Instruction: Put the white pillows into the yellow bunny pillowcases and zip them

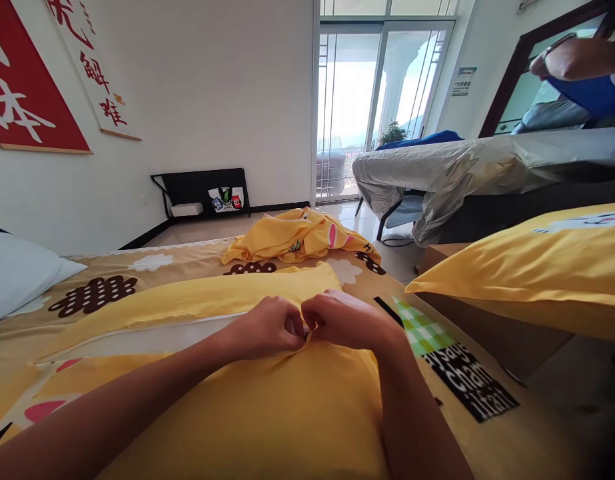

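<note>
We've got left hand point(270, 327) and right hand point(347, 318) knuckles-up, fingertips meeting, right wrist bent, both pinching yellow pillowcase point(267, 413) fabric.

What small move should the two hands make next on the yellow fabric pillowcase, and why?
Probably the left hand and right hand should bring the edges of the yellow fabric pillowcase together, working leftward: both hands pinch near the opening's right end, while white inner fabric shows between the edges further left.
</note>
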Tool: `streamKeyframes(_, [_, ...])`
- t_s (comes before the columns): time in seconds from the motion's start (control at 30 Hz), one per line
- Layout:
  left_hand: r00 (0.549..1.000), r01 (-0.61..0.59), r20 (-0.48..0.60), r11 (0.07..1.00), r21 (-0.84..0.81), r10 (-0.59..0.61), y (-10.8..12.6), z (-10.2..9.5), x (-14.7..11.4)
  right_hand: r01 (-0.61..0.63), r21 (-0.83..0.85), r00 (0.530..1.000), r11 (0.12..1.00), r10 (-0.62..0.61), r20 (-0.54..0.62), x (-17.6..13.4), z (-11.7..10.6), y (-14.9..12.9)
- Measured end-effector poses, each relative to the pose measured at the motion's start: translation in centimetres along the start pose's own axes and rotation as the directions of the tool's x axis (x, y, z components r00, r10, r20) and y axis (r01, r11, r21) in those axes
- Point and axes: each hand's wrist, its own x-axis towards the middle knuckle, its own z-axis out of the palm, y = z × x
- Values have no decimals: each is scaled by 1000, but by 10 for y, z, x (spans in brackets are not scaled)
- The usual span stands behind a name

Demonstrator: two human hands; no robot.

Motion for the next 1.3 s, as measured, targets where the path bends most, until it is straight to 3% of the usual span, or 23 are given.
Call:
streamKeyframes(0.13, [987, 35, -162, 971, 236, 4, 2, 8, -9, 1, 14, 1000, 1000, -1, -9, 1, 1, 0])
streamKeyframes(0.33, [976, 5, -190, 868, 496, 104, 2, 24, -12, 5, 13, 1000, 1000, -5, -15, 4, 8, 4])
streamKeyframes(0.43, [977, -45, -137, 793, 608, 160, 3, 28, -6, 19, -17, 1000, 1000, -20, -22, 5, 9, 4])
streamKeyframes(0.57, [977, -172, 44, 652, 738, 207, 4, 27, 0, 49, -48, 999, 998, -48, 3, 7, 10, 4])
streamKeyframes(0.63, [972, -200, 64, 649, 734, 227, 4, 24, 1, 56, -51, 998, 997, -56, 6, 7, 10, 5])
streamKeyframes(0.9, [962, -208, -35, 812, 546, 270, 7, 9, -1, 34, 85, 999, 996, -31, -30, -4, -2, 8])
streamKeyframes(1.13, [984, -130, -21, 795, 592, 177, 20, -3, -1, 27, 216, 999, 976, -35, 32, -1, -7, 15])
streamKeyframes(1.3, [996, -83, 16, 856, 509, 87, 9, -24, -9, 62, 318, 988, 946, -104, 115, 4, -7, 24])
